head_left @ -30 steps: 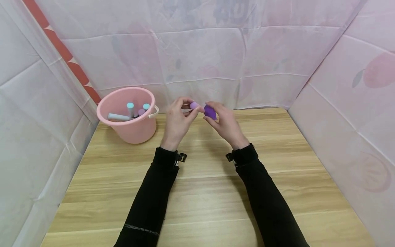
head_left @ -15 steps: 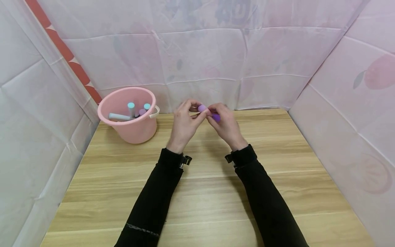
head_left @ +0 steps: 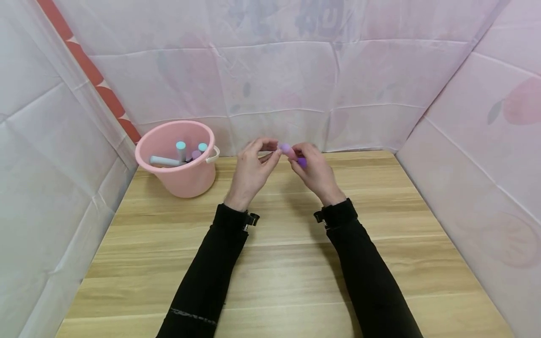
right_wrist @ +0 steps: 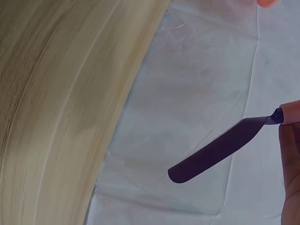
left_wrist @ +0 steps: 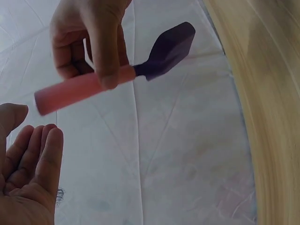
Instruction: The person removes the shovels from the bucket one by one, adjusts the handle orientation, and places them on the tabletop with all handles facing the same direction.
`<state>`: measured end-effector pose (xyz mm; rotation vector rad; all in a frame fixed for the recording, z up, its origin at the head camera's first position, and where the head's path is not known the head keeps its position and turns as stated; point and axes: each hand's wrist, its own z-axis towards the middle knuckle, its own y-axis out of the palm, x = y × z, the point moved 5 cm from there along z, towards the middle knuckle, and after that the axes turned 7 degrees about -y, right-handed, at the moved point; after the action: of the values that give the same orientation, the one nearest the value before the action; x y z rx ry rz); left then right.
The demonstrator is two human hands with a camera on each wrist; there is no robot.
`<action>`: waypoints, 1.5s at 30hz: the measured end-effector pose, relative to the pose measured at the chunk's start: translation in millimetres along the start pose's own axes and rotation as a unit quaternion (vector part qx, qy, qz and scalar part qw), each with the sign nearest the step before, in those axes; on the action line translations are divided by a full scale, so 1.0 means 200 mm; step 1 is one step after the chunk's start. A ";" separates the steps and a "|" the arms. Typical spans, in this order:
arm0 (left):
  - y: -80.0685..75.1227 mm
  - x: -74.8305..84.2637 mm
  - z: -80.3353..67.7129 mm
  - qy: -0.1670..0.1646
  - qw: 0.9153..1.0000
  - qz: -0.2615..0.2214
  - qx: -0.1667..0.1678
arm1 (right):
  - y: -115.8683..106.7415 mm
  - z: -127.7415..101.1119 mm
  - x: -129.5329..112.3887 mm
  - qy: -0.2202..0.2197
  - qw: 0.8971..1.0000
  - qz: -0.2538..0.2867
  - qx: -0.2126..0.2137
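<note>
Right hand (head_left: 314, 171) fingers pinched pink-handled purple silicone spatula (left_wrist: 117, 77), held right of pink plastic bucket (head_left: 177, 157). Left hand (head_left: 251, 169) fingers apart, empty. Light pinch risked drop onto tabletop (head_left: 270, 263).

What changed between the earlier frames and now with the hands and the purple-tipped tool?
The left hand let go of the tool and now hangs open beside it; the right hand alone pinches the pink handle. Both hands drifted slightly right. The pink bucket and its contents stayed on the table.
</note>
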<state>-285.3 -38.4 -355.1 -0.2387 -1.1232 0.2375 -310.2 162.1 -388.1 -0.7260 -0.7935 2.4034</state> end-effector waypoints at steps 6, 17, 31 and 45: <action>-0.03 -0.02 0.00 0.000 1.000 0.031 -0.007 | -0.04 -0.04 0.09 0.036 0.999 -0.005 -0.015; -0.05 -0.06 0.00 -0.020 0.992 0.118 -0.041 | -0.13 -0.13 0.28 0.094 0.995 -0.005 -0.029; -0.01 -0.12 -0.08 0.080 0.947 0.282 -0.130 | -0.27 -0.25 0.48 0.127 0.991 0.036 -0.006; 0.08 -0.14 -0.19 0.146 0.903 0.348 -0.208 | -0.42 -0.35 0.64 0.188 0.981 0.023 -0.029</action>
<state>-263.3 -34.4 -400.4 -1.0319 -0.7398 0.5738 -336.2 325.0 -423.6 -1.1885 -0.6942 2.1902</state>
